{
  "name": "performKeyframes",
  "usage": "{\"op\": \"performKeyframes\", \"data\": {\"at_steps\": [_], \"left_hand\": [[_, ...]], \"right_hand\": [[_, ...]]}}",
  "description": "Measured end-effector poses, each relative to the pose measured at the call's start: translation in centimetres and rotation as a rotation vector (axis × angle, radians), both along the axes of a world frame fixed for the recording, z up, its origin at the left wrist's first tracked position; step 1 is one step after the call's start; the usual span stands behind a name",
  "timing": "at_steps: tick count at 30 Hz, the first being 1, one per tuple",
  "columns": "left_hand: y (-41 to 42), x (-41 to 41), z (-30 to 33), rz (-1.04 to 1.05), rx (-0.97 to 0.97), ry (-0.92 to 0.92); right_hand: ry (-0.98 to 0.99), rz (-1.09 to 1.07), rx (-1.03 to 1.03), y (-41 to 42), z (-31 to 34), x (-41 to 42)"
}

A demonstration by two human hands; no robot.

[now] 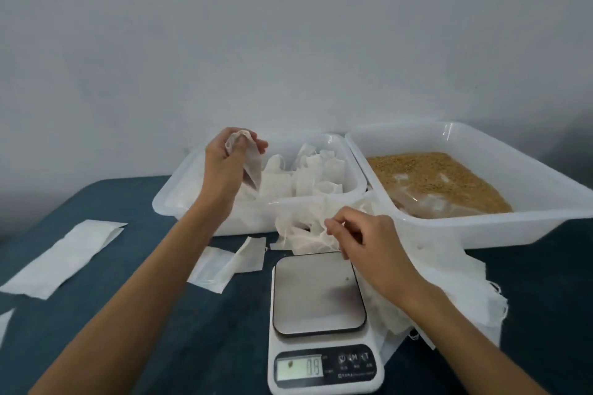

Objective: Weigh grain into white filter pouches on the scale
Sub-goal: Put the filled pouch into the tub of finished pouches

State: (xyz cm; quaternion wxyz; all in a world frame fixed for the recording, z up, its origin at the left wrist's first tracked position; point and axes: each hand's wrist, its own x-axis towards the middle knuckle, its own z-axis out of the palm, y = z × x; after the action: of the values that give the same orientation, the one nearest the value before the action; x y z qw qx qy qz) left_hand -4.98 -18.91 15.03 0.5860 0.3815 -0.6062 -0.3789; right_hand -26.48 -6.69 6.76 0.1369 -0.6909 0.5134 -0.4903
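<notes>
The grain tub [481, 234] runs off the right edge; the scale [321, 330] button labels are illegible.

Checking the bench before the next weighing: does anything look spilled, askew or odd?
Yes. The scale reads about 0.8 with a bare platform, apart from a speck near its right edge. Loose filter pouches spill untidily against its right side, and plastic pieces lie in the grain tray.

Two hands are in view: the left hand [226, 163] at eleven o'clock, the right hand [365, 244] near centre. There are two white tubs, the pouch tub [179, 199] at twelve o'clock and the grain tub [481, 231] at two o'clock. One scale [321, 324] sits at six o'clock. The loose pouches in the heaps are too jumbled to count.
</notes>
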Motion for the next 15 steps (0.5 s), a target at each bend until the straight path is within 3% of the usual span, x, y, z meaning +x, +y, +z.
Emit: {"op": "performKeyframes", "data": {"at_steps": [3, 6, 9, 11, 15], "left_hand": [[-2.6, 0.5, -1.1, 0.075, 0.114, -0.135], [-3.9, 0.8, -2.9, 0.059, 0.233, -0.395], [-3.8, 1.4, -3.0, 0.033, 0.238, -0.559], [-2.9, 2.1, -2.4, 0.114, 0.145, -0.537], [1.7, 5.2, -3.7, 0.436, -0.228, -0.401]], "right_hand": [[0.031, 0.024, 0.026, 0.1, -0.9, 0.0], [0.017, 0.011, 0.039, 0.2, -1.2, -0.5], [0.015, 0.017, 0.048, 0.3, -1.2, -0.5], [0.007, 0.019, 0.032, 0.3, -1.1, -0.6], [-0.027, 0.028, 0.003, 0.5, -0.8, -0.7]]}}
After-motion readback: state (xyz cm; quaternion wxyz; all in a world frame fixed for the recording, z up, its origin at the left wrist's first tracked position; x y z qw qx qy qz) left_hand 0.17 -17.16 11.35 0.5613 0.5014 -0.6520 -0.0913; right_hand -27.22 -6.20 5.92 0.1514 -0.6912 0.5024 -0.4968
